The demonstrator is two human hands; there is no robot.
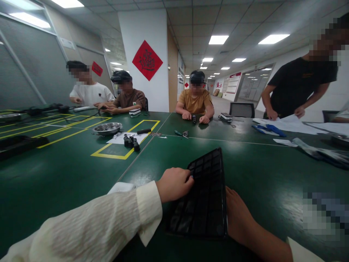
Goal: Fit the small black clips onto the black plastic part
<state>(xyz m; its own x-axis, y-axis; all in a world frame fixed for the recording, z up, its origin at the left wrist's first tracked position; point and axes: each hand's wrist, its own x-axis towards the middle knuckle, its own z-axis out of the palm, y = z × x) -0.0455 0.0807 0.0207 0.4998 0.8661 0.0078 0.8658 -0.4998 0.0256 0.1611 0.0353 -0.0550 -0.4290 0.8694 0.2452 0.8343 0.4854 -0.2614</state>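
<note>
Tray in the head view: the black tray (203, 209) is tilted up above the bench (261, 171), its compartments facing left.
Left hand: the left hand (174, 183) is curled at the tray's left side, fingertips narrow over the compartments; cannot tell whether they pinch anything.
Right hand: the right hand (237, 211) holds the tray's right edge, fingers partly hidden.
Black cylinders: the black cylinders (136, 146) stand beyond the tray, to its left, near a metal bowl (107, 128).
Tray progress: lifted and tilted already; handling seems unfinished, the tray not yet set down; dark compartments hide whether anything is inside.
</note>
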